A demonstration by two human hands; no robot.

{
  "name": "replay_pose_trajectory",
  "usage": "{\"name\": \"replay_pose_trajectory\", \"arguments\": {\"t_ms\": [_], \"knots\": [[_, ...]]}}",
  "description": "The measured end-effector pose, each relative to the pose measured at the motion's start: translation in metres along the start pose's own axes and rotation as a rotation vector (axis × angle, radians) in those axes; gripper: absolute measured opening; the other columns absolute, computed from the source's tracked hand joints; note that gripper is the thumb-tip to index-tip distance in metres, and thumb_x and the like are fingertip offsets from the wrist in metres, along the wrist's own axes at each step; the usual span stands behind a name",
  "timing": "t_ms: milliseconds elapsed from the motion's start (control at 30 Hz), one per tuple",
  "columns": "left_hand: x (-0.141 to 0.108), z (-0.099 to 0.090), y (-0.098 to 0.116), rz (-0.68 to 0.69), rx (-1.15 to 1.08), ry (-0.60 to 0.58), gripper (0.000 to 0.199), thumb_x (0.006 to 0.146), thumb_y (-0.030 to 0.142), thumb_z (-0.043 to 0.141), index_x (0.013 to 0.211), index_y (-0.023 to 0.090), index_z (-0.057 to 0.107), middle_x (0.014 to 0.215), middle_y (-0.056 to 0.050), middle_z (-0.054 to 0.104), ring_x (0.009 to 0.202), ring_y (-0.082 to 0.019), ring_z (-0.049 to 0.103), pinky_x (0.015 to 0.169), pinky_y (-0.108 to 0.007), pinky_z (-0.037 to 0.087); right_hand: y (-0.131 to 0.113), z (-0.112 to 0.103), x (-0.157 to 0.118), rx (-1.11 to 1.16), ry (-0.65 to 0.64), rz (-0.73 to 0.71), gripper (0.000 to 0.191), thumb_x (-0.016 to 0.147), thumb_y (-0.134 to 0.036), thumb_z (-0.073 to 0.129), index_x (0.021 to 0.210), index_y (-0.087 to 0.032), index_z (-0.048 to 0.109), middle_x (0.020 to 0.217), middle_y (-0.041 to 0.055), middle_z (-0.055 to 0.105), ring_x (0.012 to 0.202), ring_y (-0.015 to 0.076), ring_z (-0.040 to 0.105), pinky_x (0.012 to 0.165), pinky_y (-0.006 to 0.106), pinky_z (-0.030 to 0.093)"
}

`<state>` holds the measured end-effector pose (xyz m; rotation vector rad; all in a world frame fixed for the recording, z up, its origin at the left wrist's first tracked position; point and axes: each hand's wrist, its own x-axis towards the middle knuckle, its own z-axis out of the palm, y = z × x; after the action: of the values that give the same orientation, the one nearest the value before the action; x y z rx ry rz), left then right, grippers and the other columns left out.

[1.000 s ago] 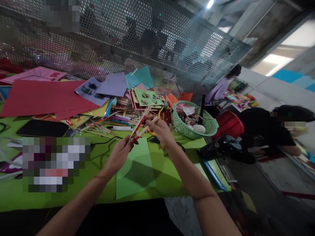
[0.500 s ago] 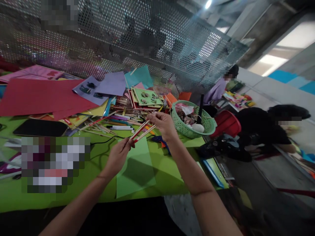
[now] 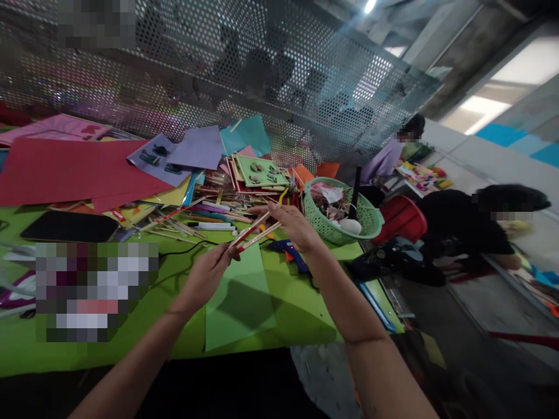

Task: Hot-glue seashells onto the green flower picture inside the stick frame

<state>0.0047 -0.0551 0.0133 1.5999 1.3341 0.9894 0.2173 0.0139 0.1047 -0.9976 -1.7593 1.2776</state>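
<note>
Thin wooden sticks [image 3: 258,233], partly red, slant up to the right above the table. My left hand [image 3: 213,265] is closed around their lower ends. At their upper ends is my right hand [image 3: 293,224], its thumb and fingers around the tips; whether it grips them firmly is hard to tell. Below the hands a light green paper sheet [image 3: 240,308] lies on the green tabletop [image 3: 152,331]. A blue glue gun [image 3: 297,256] with an orange trigger rests beside my right wrist.
A green basket [image 3: 321,218] of scraps stands at the right, near a red container [image 3: 402,221]. Loose sticks and markers [image 3: 212,226], coloured papers [image 3: 74,171] and a black phone-like slab [image 3: 70,226] cover the back and left. People sit farther right.
My right hand has shifted slightly right, and its fingers have spread a little at the stick tips. More of the glue gun shows. My left hand has barely moved.
</note>
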Motion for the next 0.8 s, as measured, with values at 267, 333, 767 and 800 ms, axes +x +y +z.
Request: {"name": "replay_pose_trajectory", "arguments": {"t_ms": [267,333,767,800], "knots": [[0.002,-0.007,-0.011,-0.048,-0.128,0.077,0.046,0.094,0.06,0.049,0.076,0.02,0.063,0.066,0.001,0.05,0.063,-0.016,0.045,0.059,-0.026,0.035,-0.013,-0.061,0.01,0.293,0.596,-0.261,0.046,0.086,-0.068,0.061,0.087,-0.023,0.073,0.089,0.0065,0.072,0.085,0.0206,0.07,0.076,0.036,0.055],[0.003,-0.008,-0.014,-0.073,-0.207,0.134,0.046,0.092,0.061,0.052,0.077,0.019,0.064,0.068,0.001,0.052,0.064,-0.015,0.046,0.059,-0.026,0.036,-0.02,-0.081,0.007,0.418,0.734,-0.382,0.04,0.083,-0.063,0.068,0.082,-0.023,0.067,0.077,0.0019,0.066,0.08,0.018,0.069,0.075,0.034,0.055],[0.001,0.004,0.0,-0.016,-0.224,0.181,0.04,0.097,0.053,0.049,0.089,0.019,0.067,0.066,0.002,0.047,0.061,-0.015,0.042,0.055,-0.026,0.032,0.004,0.026,0.014,0.153,0.121,0.06,0.048,0.076,-0.07,0.073,0.079,-0.022,0.069,0.059,-0.0071,0.036,0.047,0.0065,0.028,0.041,0.023,0.025],[-0.002,0.001,0.0,-0.023,-0.205,0.182,0.04,0.096,0.053,0.048,0.088,0.019,0.067,0.066,0.002,0.048,0.061,-0.015,0.042,0.056,-0.027,0.032,0.003,0.027,0.016,0.165,0.128,0.05,0.05,0.076,-0.072,0.072,0.076,-0.022,0.069,0.058,-0.0068,0.036,0.047,0.0065,0.029,0.041,0.024,0.026]]}}
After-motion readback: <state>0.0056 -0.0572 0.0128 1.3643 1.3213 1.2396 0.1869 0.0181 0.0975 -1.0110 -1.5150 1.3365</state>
